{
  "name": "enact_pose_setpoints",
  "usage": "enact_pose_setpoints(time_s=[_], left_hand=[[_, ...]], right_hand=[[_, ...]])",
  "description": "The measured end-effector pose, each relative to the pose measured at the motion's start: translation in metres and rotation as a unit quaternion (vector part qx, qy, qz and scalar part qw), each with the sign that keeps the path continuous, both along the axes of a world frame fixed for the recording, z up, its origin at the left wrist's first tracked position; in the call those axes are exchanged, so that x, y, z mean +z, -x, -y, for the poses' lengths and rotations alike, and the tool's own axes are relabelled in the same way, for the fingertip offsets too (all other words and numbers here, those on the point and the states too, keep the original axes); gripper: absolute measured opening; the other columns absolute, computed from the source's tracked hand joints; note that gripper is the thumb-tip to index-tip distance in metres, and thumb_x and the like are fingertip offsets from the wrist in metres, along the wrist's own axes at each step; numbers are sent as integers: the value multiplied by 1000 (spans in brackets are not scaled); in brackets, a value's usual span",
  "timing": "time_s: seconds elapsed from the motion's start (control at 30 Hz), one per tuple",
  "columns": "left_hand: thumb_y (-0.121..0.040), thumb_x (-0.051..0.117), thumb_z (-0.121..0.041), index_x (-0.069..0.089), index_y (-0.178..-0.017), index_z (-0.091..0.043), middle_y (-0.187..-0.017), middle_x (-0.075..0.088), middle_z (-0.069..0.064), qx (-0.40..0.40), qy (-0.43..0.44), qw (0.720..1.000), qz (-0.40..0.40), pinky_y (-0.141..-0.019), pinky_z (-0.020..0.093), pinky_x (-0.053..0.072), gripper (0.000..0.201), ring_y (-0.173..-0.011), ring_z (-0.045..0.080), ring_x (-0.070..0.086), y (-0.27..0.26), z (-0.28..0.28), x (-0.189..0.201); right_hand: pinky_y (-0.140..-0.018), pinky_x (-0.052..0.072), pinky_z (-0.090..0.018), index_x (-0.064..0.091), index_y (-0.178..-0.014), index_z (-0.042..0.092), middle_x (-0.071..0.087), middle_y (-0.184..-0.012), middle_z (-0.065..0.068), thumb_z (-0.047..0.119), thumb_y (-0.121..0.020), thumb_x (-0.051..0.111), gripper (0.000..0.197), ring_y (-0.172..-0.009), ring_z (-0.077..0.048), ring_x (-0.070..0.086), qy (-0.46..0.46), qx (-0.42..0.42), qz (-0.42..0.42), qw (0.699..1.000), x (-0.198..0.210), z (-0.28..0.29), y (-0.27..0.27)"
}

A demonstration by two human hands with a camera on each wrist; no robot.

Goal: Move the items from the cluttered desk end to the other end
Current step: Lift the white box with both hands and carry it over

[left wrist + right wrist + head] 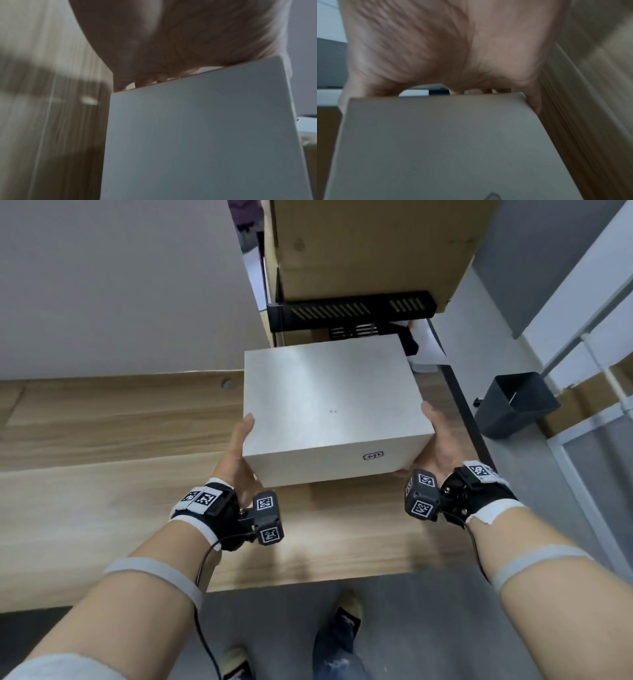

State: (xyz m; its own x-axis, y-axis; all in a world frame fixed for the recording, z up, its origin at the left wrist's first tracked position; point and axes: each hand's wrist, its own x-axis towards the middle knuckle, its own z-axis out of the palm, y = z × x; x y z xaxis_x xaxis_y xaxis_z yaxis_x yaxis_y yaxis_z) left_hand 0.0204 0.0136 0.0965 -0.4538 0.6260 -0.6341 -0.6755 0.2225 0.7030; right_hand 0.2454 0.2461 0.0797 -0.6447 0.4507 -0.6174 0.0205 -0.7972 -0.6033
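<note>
The white box (pixel 329 409) is gripped between left hand (pixel 239 453) and right hand (pixel 435 446), fingers curled underneath, mid-carry above the worktop (pixel 102 440); a steady swing toward nine o'clock is called for.

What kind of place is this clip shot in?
Likely an office or storeroom: a wooden desk with a cable grommet, cardboard boxes stacked at its end, and a black waste bin on grey floor. Both hands hold a white box.

Illegible label on white box (pixel 329 409)
</note>
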Motion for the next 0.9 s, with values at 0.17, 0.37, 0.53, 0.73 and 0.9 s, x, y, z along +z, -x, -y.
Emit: enact_pose_setpoints(time_s=[0.17,0.37,0.53,0.73,0.9], left_hand=[[-75,63,-71,60,-133,-30,-126,70,4,56,-15,996,-64,-105,46,44,72,-117,27,65,35,78,34],[-88,46,-68,60,-133,-34,-126,71,-1,83,-45,985,-142,-89,43,43,58,-112,26,63,83,204,71],[-84,50,-69,60,-132,-36,-128,69,-2,111,-41,975,-189,-91,45,43,60,-113,23,62,131,319,94],[-72,56,-76,61,-132,-36,-129,69,-1,160,-22,967,-198,-86,42,47,72,-117,27,60,189,434,101],[-74,56,-75,65,-128,-34,-123,72,-2,216,-3,959,-185,-81,40,51,68,-112,25,64,240,495,98]], right_hand=[[-56,57,-36,64,-122,25,60,-119,-7,63,-76,68,60,-94,-29,62,19,-5,-36,999,28,74,53],[-51,41,-22,65,-111,28,44,-113,1,63,-59,81,65,-97,-21,45,48,34,-58,997,59,185,127],[-48,46,-24,66,-119,30,57,-119,-3,66,-69,70,61,-96,-26,54,32,61,-93,993,80,297,192],[-50,54,-33,63,-116,29,64,-111,-4,63,-72,69,56,-82,-28,63,64,91,-100,989,95,410,257],[-59,57,-37,64,-128,25,70,-105,-7,63,-71,72,69,-87,-30,67,46,116,-67,990,90,461,325]])
